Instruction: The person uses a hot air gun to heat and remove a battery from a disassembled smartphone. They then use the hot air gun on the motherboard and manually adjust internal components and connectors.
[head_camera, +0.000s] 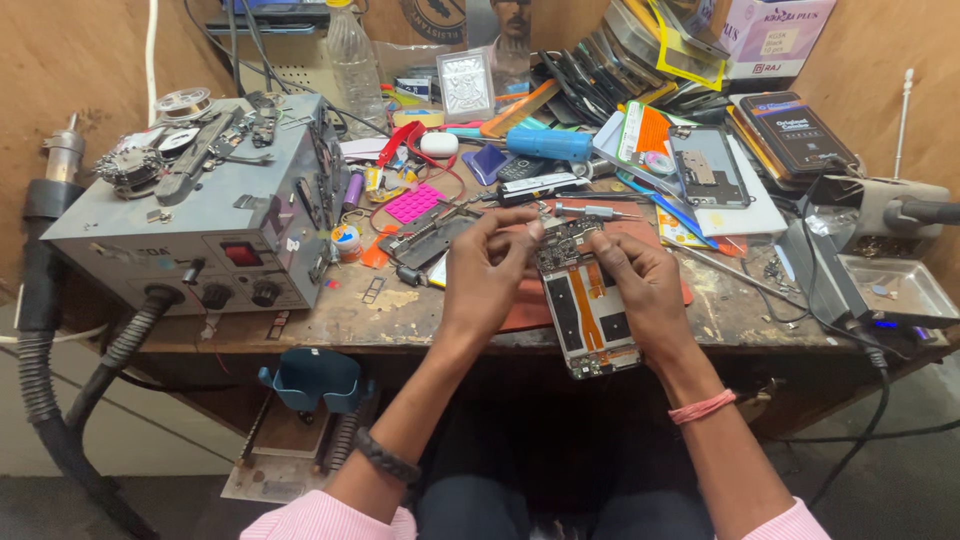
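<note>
We hold an opened phone (583, 300) over the near edge of the bench (400, 315), its back cover off so that the board, the orange flex cables and the black cells face up. Our left hand (487, 268) closes on the phone's far left corner, thumb and forefinger pinched at the top of the board. Our right hand (640, 283) grips the phone's right side, fingers curled over the edge and fingertips pressed near the top. The phone lies tilted, its near end hanging past the bench edge above our lap. Under it, on the bench, sits a red mat (620, 262). Just beyond our fingers a small screwdriver (590, 211) lies on the mat. To the left stands a grey rework station (210, 215) with knobs and a black hose (45, 380). Far right, a second opened phone (708, 168) rests on a white sheet, well apart from our hands. A pink pad (413, 203) lies between the station and the mat
</note>
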